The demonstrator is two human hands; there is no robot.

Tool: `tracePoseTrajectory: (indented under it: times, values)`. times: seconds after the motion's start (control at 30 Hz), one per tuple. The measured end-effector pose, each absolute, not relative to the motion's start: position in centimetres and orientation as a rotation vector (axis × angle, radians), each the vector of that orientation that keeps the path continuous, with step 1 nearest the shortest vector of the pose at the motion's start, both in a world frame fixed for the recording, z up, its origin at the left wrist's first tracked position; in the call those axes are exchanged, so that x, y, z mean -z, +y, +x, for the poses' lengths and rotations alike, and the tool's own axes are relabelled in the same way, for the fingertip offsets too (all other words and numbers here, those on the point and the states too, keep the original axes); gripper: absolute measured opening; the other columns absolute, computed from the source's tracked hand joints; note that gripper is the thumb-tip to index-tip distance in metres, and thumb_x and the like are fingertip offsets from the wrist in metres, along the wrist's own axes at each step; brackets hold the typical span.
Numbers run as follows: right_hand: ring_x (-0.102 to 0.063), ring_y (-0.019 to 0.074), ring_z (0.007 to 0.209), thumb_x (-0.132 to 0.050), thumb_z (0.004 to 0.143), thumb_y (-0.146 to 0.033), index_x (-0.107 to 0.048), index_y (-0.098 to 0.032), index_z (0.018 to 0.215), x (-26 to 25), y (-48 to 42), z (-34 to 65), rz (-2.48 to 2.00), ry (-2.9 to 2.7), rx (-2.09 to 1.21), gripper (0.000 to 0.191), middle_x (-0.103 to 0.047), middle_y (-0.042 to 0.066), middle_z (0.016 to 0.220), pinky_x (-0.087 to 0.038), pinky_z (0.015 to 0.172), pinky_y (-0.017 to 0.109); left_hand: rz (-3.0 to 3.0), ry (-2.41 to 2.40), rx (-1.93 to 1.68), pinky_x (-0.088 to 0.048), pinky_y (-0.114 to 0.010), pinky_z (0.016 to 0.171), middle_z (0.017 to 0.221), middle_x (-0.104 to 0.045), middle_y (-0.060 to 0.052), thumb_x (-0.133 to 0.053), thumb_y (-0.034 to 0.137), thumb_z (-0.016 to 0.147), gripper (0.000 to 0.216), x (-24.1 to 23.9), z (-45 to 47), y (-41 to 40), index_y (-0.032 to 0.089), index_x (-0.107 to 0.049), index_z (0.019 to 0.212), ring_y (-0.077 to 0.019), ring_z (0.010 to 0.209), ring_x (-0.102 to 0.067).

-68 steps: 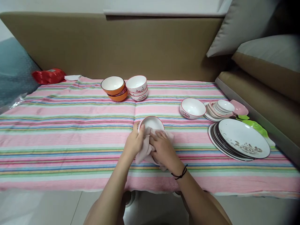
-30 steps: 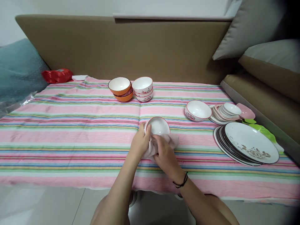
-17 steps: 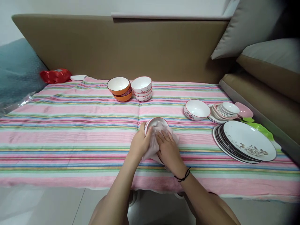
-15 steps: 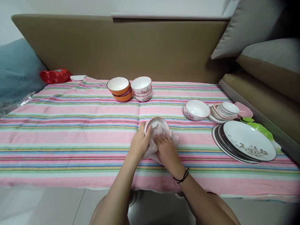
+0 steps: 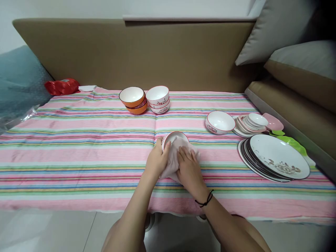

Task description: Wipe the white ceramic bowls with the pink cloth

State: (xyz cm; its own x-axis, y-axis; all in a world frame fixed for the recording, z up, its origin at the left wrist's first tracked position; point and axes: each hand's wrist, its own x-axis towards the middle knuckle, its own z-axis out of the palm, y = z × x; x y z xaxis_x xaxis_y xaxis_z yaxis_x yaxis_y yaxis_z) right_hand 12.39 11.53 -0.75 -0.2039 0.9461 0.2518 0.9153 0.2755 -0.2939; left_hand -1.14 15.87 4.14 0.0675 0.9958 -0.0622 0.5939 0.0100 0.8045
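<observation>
A white bowl with a red rim [image 5: 176, 135] is in front of me, tilted a little. My left hand [image 5: 157, 157] grips its left side, with the thumb over the near rim. A pale pinkish cloth [image 5: 173, 161] is draped over the bowl's near and right side and covers much of it. My right hand [image 5: 189, 168] presses on this cloth, fingers pointing up and left; whether the fingers pinch the fabric is partly hidden. A black cord bracelet [image 5: 205, 200] circles my right wrist.
Stacked orange bowls [image 5: 132, 98] and red-rimmed white bowls [image 5: 158, 98] stand at the back. Rightward are a single white bowl [image 5: 220, 122], small stacked dishes [image 5: 256, 120], large plates [image 5: 279, 155] and a green leaf-shaped dish [image 5: 292, 145]. A red package [image 5: 62, 86] lies back left on the striped cloth [image 5: 78, 154].
My right hand has shifted slightly to the right and up on the cloth, and the cloth's folds have changed. My left hand keeps its hold on the bowl.
</observation>
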Motion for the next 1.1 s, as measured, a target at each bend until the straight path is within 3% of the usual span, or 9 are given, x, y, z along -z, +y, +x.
tracePoseTrajectory:
  times: [0.13, 0.27, 0.37, 0.63, 0.73, 0.8, 0.9, 1.0, 1.1]
  values:
    - [-0.054, 0.0303, 0.12, -0.044, 0.082, -0.006, -0.063, -0.006, 0.113, 0.6, 11.3, 11.4, -1.573, -2.169, -0.185, 0.036, -0.066, 0.019, 0.117, -0.021, 0.115, 0.055, 1.649, 1.61, -0.756, -0.044, -0.044, 0.092, 0.123, -0.063, -0.018, -0.03, 0.053, 0.095, 0.056, -4.2, -1.0, 15.9, 0.017, -0.042, 0.135, -0.0338, 0.115, -0.059]
    - [-0.06, 0.0238, 0.108, -0.041, 0.082, -0.005, -0.063, -0.011, 0.11, 0.3, 11.5, 10.6, -1.266, -2.112, -0.377, 0.036, -0.069, 0.013, 0.108, -0.04, 0.108, 0.042, 1.639, 1.617, -0.77, -0.045, -0.045, 0.089, 0.118, -0.065, -0.017, -0.029, 0.052, 0.096, 0.052, -4.1, -1.1, 15.9, 0.018, -0.045, 0.132, -0.0341, 0.109, -0.062]
    - [-0.06, 0.0242, 0.108, -0.043, 0.081, -0.007, -0.064, -0.013, 0.108, 0.3, 11.7, 10.8, -1.257, -2.13, -0.402, 0.035, -0.068, 0.012, 0.109, -0.045, 0.102, 0.042, 1.634, 1.605, -0.769, -0.045, -0.043, 0.09, 0.118, -0.066, -0.016, -0.03, 0.052, 0.096, 0.05, -4.0, -1.4, 16.0, 0.019, -0.046, 0.13, -0.0328, 0.109, -0.062]
    - [-0.039, 0.0355, 0.135, -0.055, 0.077, -0.011, -0.057, -0.003, 0.124, 0.7, 11.8, 12.1, -1.67, -2.158, -0.089, 0.048, -0.054, 0.023, 0.135, -0.023, 0.114, 0.057, 1.636, 1.626, -0.737, -0.042, -0.044, 0.096, 0.129, -0.059, -0.02, -0.033, 0.053, 0.094, 0.058, -3.9, -1.0, 15.9, 0.015, -0.04, 0.137, -0.0337, 0.121, -0.056]
    - [-0.056, 0.0321, 0.116, -0.05, 0.078, -0.007, -0.064, -0.006, 0.108, 0.2, 11.8, 11.8, -1.562, -2.225, -0.19, 0.033, -0.066, 0.02, 0.116, -0.036, 0.107, 0.053, 1.619, 1.628, -0.745, -0.044, -0.045, 0.092, 0.123, -0.063, -0.02, -0.033, 0.052, 0.094, 0.056, -4.1, -0.8, 15.8, 0.015, -0.04, 0.136, -0.0346, 0.115, -0.059]
    - [-0.064, 0.0268, 0.097, -0.046, 0.079, -0.005, -0.066, -0.01, 0.1, -0.1, 11.7, 11.6, -1.469, -2.248, -0.316, 0.029, -0.07, 0.014, 0.099, -0.05, 0.091, 0.044, 1.605, 1.622, -0.759, -0.045, -0.045, 0.09, 0.116, -0.066, -0.018, -0.032, 0.051, 0.095, 0.053, -4.1, -0.8, 15.9, 0.016, -0.043, 0.134, -0.0341, 0.11, -0.061]
    - [-0.065, 0.0239, 0.09, -0.044, 0.079, -0.005, -0.063, -0.012, 0.106, 0.0, 11.5, 11.7, -1.339, -2.224, -0.403, 0.034, -0.07, 0.011, 0.098, -0.054, 0.076, 0.036, 1.594, 1.596, -0.797, -0.045, -0.043, 0.088, 0.109, -0.068, -0.015, -0.033, 0.05, 0.095, 0.049, -4.2, -1.0, 15.9, 0.017, -0.046, 0.129, -0.0314, 0.105, -0.063]
    - [-0.06, 0.0261, 0.108, -0.043, 0.08, -0.002, -0.059, -0.009, 0.12, 0.8, 11.7, 12.5, -1.258, -2.269, -0.308, 0.043, -0.066, 0.016, 0.116, -0.051, 0.092, 0.043, 1.537, 1.547, -0.798, -0.047, -0.041, 0.085, 0.097, -0.069, -0.011, -0.037, 0.051, 0.094, 0.049, -4.1, -1.0, 16.0, 0.017, -0.047, 0.128, -0.0285, 0.095, -0.066]
    - [-0.055, 0.0282, 0.118, -0.043, 0.079, 0.0, -0.059, -0.005, 0.121, 1.5, 12.3, 13.6, -1.365, -2.288, -0.162, 0.045, -0.062, 0.02, 0.124, -0.041, 0.105, 0.049, 1.469, 1.475, -0.853, -0.047, -0.039, 0.088, 0.104, -0.068, -0.012, -0.047, 0.051, 0.09, 0.054, -4.0, -1.0, 16.1, 0.016, -0.045, 0.13, -0.0268, 0.097, -0.065]
